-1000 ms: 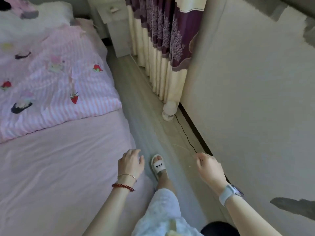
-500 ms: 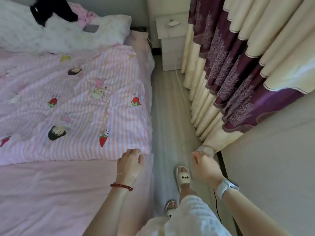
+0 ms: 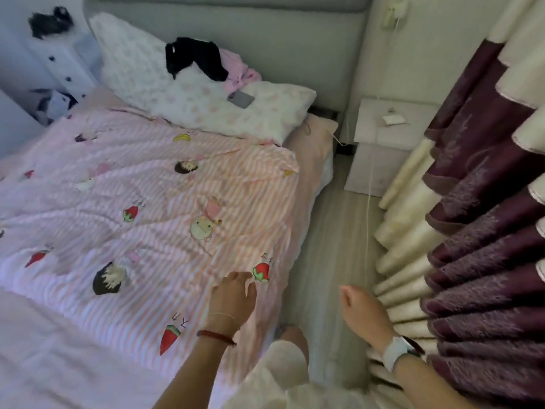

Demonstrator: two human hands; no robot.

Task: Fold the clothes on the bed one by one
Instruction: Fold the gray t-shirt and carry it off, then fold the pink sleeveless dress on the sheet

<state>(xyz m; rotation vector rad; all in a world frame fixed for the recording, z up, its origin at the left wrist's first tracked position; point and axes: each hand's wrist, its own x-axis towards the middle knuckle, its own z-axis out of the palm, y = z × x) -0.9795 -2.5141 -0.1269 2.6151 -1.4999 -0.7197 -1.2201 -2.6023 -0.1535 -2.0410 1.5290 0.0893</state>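
Observation:
A black garment [image 3: 194, 59] and a crumpled pink garment [image 3: 240, 73] lie on the white pillow [image 3: 182, 93] at the head of the bed. A pink striped quilt [image 3: 147, 219] with cartoon prints covers the bed. My left hand [image 3: 233, 298] hovers over the quilt's near right corner, fingers loosely curled and empty. My right hand [image 3: 364, 309] hangs over the floor beside the bed, fingers curled, holding nothing. Both hands are far from the garments.
A grey phone [image 3: 241, 98] lies on the pillow beside the clothes. A white nightstand [image 3: 383, 137] stands at the bed's head, with a cable hanging down. Purple and cream curtains [image 3: 477, 231] line the right. A narrow strip of wooden floor [image 3: 330, 246] runs between bed and curtains.
The view has moved forward along the bed and tilted up toward the headboard. The pillow with the clothes is now closer. Both hands stay empty and low.

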